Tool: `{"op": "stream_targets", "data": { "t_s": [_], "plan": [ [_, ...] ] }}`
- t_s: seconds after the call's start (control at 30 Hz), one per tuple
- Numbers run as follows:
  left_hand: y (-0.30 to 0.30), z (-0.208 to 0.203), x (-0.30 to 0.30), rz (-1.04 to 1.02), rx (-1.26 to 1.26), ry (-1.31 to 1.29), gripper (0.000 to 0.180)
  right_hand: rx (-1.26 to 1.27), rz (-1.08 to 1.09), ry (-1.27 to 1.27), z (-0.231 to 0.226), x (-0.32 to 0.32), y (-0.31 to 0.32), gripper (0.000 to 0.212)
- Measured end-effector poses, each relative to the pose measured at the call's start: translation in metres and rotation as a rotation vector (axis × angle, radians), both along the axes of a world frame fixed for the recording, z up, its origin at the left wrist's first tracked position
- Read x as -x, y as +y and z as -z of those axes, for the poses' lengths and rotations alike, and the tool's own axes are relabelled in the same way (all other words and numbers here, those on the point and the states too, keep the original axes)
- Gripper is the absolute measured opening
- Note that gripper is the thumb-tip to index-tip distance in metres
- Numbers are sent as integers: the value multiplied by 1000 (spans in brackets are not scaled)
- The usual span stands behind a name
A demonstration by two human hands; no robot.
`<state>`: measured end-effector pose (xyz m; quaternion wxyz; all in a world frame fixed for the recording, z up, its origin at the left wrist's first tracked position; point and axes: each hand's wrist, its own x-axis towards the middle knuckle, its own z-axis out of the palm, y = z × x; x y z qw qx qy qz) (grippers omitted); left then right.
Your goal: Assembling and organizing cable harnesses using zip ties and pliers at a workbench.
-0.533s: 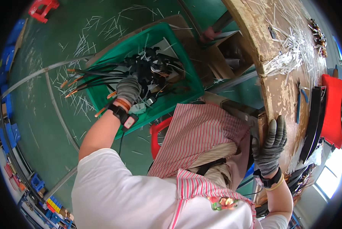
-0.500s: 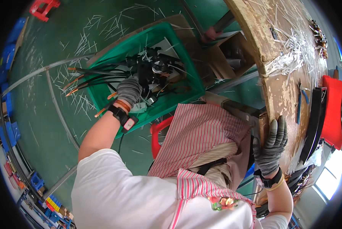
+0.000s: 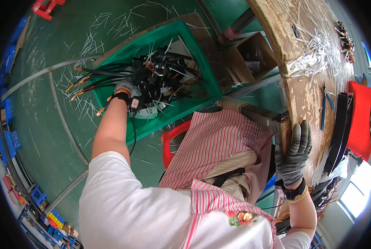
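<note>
My left hand [image 3: 125, 86], in a grey knit glove, reaches down into a green plastic crate [image 3: 208, 66] on my left. Its fingers are hidden among a tangled heap of black cables [image 3: 158, 79] with dark connectors. Several cable ends with orange tips [image 3: 81, 90] stick out over the crate's left rim, beside my left wrist. My right hand [image 3: 295, 155], gloved in the same grey, rests on the edge of the worn wooden table [image 3: 305, 97]. Its fingers are stretched out flat and it holds nothing.
Blue-handled pliers [image 3: 324, 108] and a pile of white plastic strips [image 3: 314, 54] lie on the table. An open cardboard box [image 3: 252, 58] stands beyond the crate. A metal rail [image 3: 61, 106] runs along the left floor, where more strips are scattered. A red chair [image 3: 167, 145] is beneath me.
My left hand has moved left and slightly up, off the middle of the heap to its left side. The cable heap has shifted. My right hand stays on the table edge.
</note>
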<state>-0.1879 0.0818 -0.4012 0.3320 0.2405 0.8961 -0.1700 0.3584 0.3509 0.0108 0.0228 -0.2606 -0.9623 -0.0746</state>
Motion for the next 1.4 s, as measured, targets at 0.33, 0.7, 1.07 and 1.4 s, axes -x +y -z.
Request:
{"op": "stream_targets", "data": {
  "t_s": [0.33,0.7,1.07,1.4],
  "plan": [
    [34,-118,-53,131,-317,-83,42,-9,5,7,2,0,-1,72],
    [-13,-115,-73,-17,-169,-225,38,2,-14,23,1,3,1,69],
    [12,-162,-190,-285,-543,-369,47,-23,4,30,1,2,1,68],
    [18,-272,-177,-341,-742,-467,35,15,-7,27,1,1,1,69]
  ]
}}
